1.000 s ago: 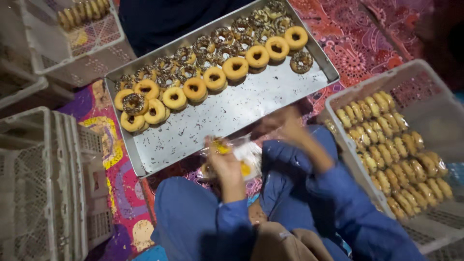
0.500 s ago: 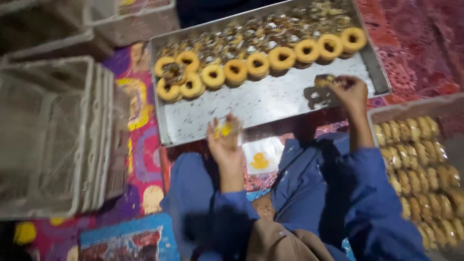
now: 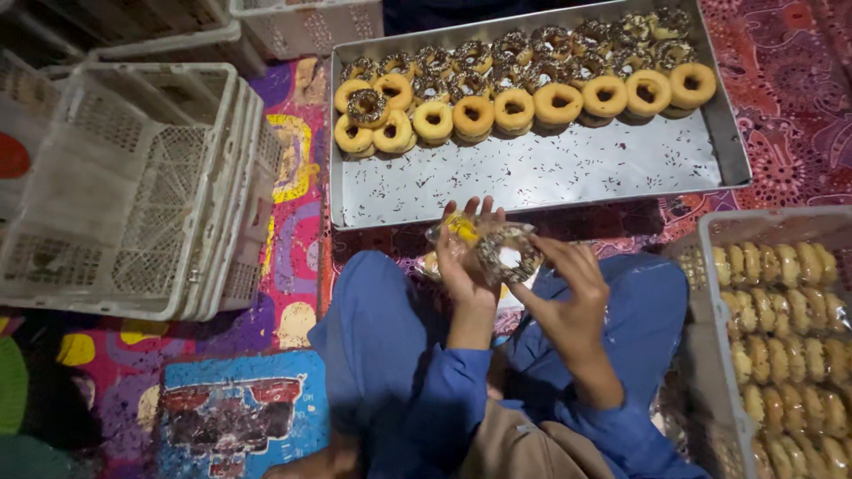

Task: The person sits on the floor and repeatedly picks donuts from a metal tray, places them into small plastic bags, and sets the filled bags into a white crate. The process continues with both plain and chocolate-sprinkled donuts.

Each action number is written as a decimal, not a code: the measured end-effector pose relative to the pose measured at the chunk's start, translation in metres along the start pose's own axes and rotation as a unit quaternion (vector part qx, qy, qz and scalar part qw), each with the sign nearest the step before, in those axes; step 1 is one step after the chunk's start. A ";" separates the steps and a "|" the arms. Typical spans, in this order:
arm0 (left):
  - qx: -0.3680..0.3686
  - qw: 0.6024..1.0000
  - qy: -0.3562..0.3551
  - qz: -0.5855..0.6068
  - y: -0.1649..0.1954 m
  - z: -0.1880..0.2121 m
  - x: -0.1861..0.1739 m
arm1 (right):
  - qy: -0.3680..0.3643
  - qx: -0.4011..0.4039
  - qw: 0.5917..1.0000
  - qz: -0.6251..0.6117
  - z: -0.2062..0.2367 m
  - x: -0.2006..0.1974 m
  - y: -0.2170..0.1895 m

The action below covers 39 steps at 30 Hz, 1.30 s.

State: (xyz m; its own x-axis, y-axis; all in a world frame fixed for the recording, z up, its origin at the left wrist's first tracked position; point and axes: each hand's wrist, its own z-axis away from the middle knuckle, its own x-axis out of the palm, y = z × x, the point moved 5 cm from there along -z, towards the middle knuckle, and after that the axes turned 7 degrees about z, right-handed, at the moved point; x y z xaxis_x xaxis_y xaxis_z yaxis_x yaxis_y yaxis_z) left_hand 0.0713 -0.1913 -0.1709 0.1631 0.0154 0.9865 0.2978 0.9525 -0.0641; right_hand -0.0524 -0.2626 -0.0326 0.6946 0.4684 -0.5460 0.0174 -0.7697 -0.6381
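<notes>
doughnut going into a clear bag over the lap

the left hand (image 3: 463, 264) holds a clear plastic bag (image 3: 470, 241) open, fingers spread behind it. the right hand (image 3: 568, 282) pinches a sprinkled doughnut (image 3: 508, 253) at the bag's mouth. both are just in front of the metal tray (image 3: 541, 173), above blue-clad knees. rows of plain and sprinkled doughnuts fill the tray's far side. a crate of bagged doughnuts (image 3: 781, 319) stands to the right, and stacked white crates (image 3: 133, 186) to the left, on a patterned mat (image 3: 293, 231).
</notes>
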 end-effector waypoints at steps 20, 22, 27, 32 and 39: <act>-0.038 0.973 -0.189 -0.128 0.022 0.033 0.060 | -0.042 -0.117 0.992 0.013 -0.004 0.025 0.005; -0.042 0.983 -0.145 -0.104 0.025 0.031 0.050 | -0.089 -0.137 0.984 -0.068 0.000 0.037 0.015; -0.094 0.985 -0.122 -0.083 0.002 0.039 0.025 | -0.060 -0.063 0.996 -0.013 0.007 0.053 0.041; -0.089 0.989 -0.109 -0.037 0.005 0.030 0.000 | -0.047 0.026 0.983 -0.175 0.015 0.039 0.032; 0.072 0.950 -0.016 -0.303 0.036 0.035 -0.012 | -0.219 -0.087 0.963 -0.127 -0.013 0.012 0.005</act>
State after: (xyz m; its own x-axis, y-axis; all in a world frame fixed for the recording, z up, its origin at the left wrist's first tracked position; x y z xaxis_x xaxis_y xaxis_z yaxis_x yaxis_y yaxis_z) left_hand 0.0474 -0.1466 -0.1801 -0.0264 -0.5413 0.8404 0.1964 0.8215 0.5353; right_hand -0.0347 -0.2670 -0.0355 0.2821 0.7600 -0.5855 0.2931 -0.6494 -0.7017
